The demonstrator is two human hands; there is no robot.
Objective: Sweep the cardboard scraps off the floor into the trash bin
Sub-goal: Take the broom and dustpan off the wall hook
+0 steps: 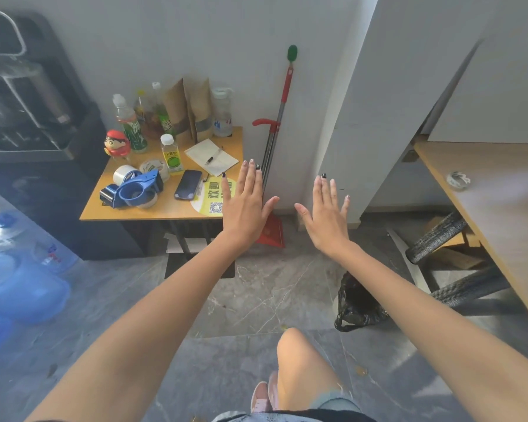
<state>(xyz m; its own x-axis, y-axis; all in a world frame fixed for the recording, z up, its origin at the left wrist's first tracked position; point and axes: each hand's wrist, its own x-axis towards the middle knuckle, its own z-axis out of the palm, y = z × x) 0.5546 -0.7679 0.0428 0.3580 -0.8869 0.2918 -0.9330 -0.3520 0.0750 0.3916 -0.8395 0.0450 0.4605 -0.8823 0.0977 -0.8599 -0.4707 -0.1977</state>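
floor (265,287): black bag (358,303), water jugs (22,287) | table (165,210): phone (188,184), tape dispenser (133,190)

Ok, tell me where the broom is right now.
In the head view the broom leans upright against the wall, just right of the small wooden table, its red dustpan on the floor. It stands beyond the open left hand, untouched.

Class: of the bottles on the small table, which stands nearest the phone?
The short yellow-labelled bottle, right beside the phone; the taller bottles stand further back by the wall.

small table (165,213): tape dispenser (133,190), phone (188,184), bottles (131,126) | water jugs (22,287)
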